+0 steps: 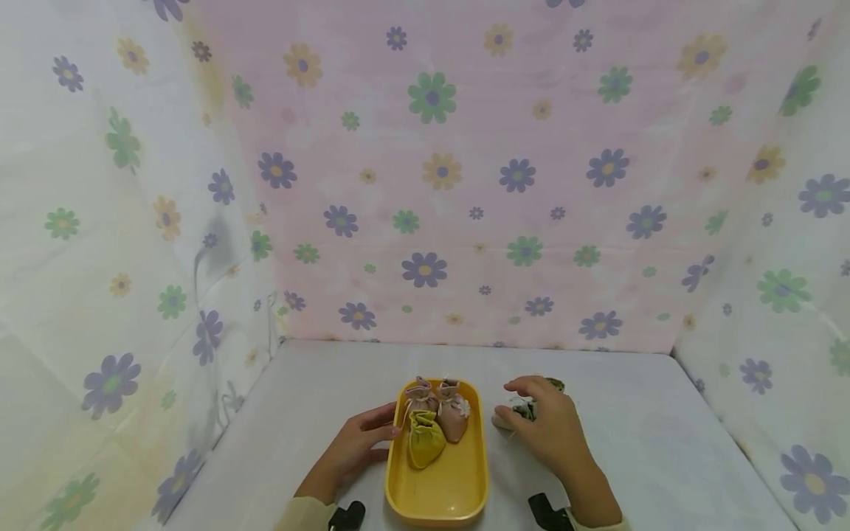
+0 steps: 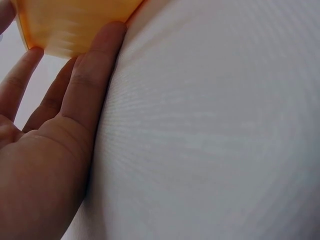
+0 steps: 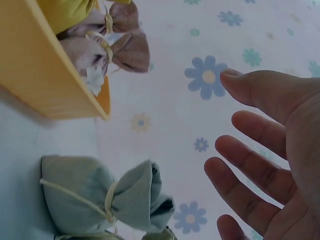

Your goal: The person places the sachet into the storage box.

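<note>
A yellow plastic tray [image 1: 438, 505] stands on the white table, holding an olive-yellow drawstring pouch [image 1: 426, 446] and two mauve ones, the left [image 1: 420, 399] and the right [image 1: 454, 422], which bears a white flower. My left hand [image 1: 358, 444] lies against the tray's left side; in the left wrist view its extended fingers [image 2: 87, 75] touch the tray wall. To the tray's right, my right hand [image 1: 547, 424] hovers with spread fingers, partly hiding some pouches. The right wrist view shows a pale grey-green pouch [image 3: 77, 192] tied with cord, apart from the fingertips, and a darker green pouch behind it at the bottom edge.
White table [image 1: 325, 380] surrounds the tray. A pink flowered cloth [image 1: 465, 221] hangs at the back, with pale flowered cloths on the left [image 1: 86, 295] and right [image 1: 783, 354]. Black wrist devices, left [image 1: 348, 515] and right [image 1: 547, 510], sit near the front edge.
</note>
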The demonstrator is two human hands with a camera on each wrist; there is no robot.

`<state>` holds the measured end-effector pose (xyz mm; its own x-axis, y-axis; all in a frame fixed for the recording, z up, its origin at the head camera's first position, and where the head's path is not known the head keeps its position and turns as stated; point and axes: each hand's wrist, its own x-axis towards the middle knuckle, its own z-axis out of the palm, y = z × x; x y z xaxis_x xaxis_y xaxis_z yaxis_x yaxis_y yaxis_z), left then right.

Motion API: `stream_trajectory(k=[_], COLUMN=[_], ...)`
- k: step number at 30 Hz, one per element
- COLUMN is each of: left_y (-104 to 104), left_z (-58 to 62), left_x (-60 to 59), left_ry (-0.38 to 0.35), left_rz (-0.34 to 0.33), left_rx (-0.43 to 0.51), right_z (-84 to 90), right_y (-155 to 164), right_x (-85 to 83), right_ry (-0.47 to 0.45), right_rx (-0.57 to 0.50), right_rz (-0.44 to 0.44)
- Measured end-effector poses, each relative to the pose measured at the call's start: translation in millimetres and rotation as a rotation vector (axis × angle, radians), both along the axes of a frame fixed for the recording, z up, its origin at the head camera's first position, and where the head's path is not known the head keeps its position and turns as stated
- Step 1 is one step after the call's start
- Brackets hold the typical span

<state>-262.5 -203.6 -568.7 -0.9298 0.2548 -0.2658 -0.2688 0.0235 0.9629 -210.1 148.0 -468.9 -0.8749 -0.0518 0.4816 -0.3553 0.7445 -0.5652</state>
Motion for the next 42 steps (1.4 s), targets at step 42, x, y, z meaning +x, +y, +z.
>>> stream_trajectory(k=[42], left_y=[2.4], left_z=[0.9], left_x=[-0.4], left_ry=[-0.019], left_rz=[0.033], left_rx=[-0.034], right_z=[-28.1], right_y=[79.5], right_x=[-3.3], right_ry=[-0.342], right_rx=[0.060], right_rz=[-0.014])
